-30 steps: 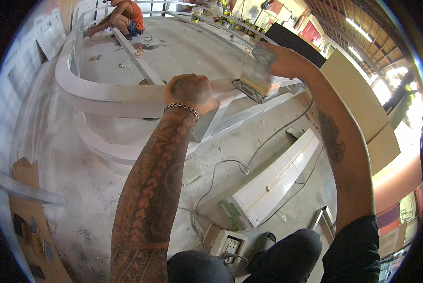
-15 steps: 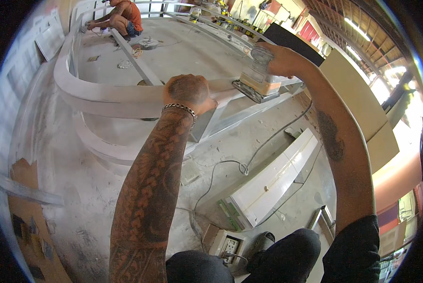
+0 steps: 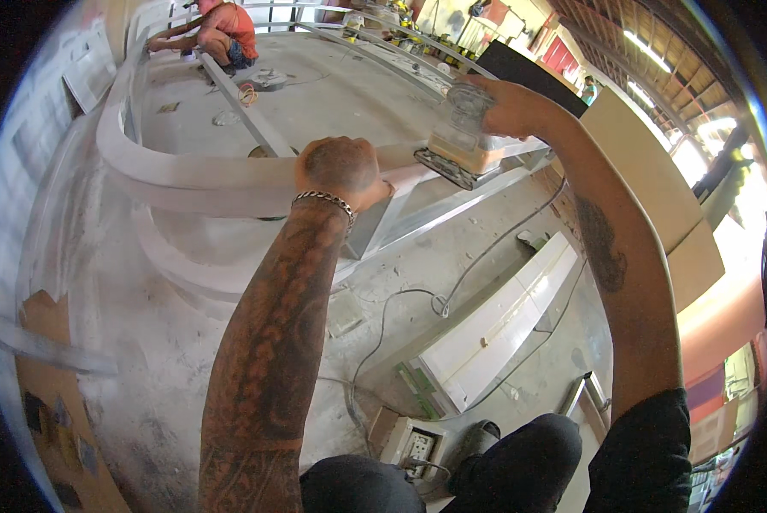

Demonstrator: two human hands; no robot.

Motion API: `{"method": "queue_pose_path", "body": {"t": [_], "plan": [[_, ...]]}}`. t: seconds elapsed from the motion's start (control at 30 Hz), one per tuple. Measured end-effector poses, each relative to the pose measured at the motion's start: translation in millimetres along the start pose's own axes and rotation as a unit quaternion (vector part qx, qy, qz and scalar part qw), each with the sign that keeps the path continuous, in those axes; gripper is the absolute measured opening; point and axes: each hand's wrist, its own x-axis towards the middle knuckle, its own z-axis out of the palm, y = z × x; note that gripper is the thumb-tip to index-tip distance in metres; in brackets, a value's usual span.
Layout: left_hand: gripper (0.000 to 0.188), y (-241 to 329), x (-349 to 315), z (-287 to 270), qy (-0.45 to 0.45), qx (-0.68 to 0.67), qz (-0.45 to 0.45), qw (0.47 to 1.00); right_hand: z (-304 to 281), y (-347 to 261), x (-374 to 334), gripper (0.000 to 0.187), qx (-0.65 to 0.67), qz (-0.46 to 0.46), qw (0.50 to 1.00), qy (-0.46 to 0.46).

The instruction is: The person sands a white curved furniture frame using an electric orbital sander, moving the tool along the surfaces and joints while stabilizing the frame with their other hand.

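My right hand point(image 3: 510, 109) is closed round the top of an electric sander point(image 3: 462, 145), dusty and tan-bodied with a dark flat pad. The sander's pad rests on the upper rail of a large pale frame point(image 3: 221, 178) with rounded corners. To the left of the sander, my left hand point(image 3: 340, 171) grips the same rail, its fingers wrapped over it; a chain bracelet circles that wrist. Below the rail, a bare metal brace point(image 3: 452, 205) runs off to the right. Most of the left fingers are hidden behind the knuckles.
A grey cord point(image 3: 486, 256) loops across the floor to an outlet box point(image 3: 416, 445) by my feet. A white panel point(image 3: 494, 329) lies in front of me. Far left, a person point(image 3: 229, 34) in orange squats at the frame. Cardboard point(image 3: 58, 410) lies at left.
The sander has shifted slightly left along the rail, and its pad is tilted a little differently. My left hand stays in place. The far person's arms have moved.
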Motion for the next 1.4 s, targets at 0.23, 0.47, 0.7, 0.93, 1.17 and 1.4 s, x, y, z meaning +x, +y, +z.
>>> {"method": "queue_pose_path", "body": {"t": [0.23,0.47,0.7,0.93,1.17,1.4], "plan": [[0.061,2.2,6.9,10.8,0.031,-0.021,0.02,0.999,10.6,54.2,39.9,0.09,-0.066,-0.115,0.99,0.055],[0.061,3.7,9.3,23.1,0.043,0.007,0.036,0.998,26.7,85.9,67.4,0.096,0.003,-0.19,0.979,0.067],[0.059,-1.5,7.9,18.6,0.076,0.017,0.029,0.997,36.7,94.8,80.9,0.097,0.053,-0.239,0.961,0.129],[0.062,-0.4,13.3,19.3,0.073,0.02,0.032,0.997,39.9,83.6,84.6,0.093,-0.031,-0.271,0.941,0.2],[0.06,1.4,16.1,21.0,0.07,-0.005,0.017,0.997,41.9,63.3,80.8,0.09,-0.057,-0.31,0.923,0.221],[0.06,4.0,18.4,18.0,0.056,-0.008,0.017,0.998,36.1,65.6,84.3,0.099,-0.103,-0.271,0.939,0.184]]}}
